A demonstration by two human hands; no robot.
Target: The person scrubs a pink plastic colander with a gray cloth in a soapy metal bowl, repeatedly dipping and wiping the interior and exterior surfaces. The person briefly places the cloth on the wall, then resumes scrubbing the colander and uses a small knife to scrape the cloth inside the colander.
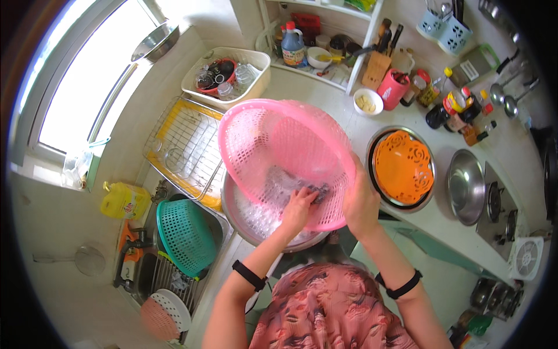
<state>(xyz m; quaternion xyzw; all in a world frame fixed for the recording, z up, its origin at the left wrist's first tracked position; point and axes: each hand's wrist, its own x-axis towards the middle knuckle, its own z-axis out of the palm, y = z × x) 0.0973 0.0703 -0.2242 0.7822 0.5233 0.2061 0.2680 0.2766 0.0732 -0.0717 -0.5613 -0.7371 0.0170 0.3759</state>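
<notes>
A large pink plastic colander is held tilted, its open side towards me, above a metal basin of foamy water. My right hand grips the colander's rim on the right side. Inside it, my left hand presses a dark grey mesh scrubber against the lower wall. The fingers partly cover the scrubber. White suds float in the basin, whose far side the colander hides.
Left of the basin are a wire dish rack and a green colander over the sink. To the right stand an orange plastic basket, a steel bowl and a gas stove. A knife block stands behind.
</notes>
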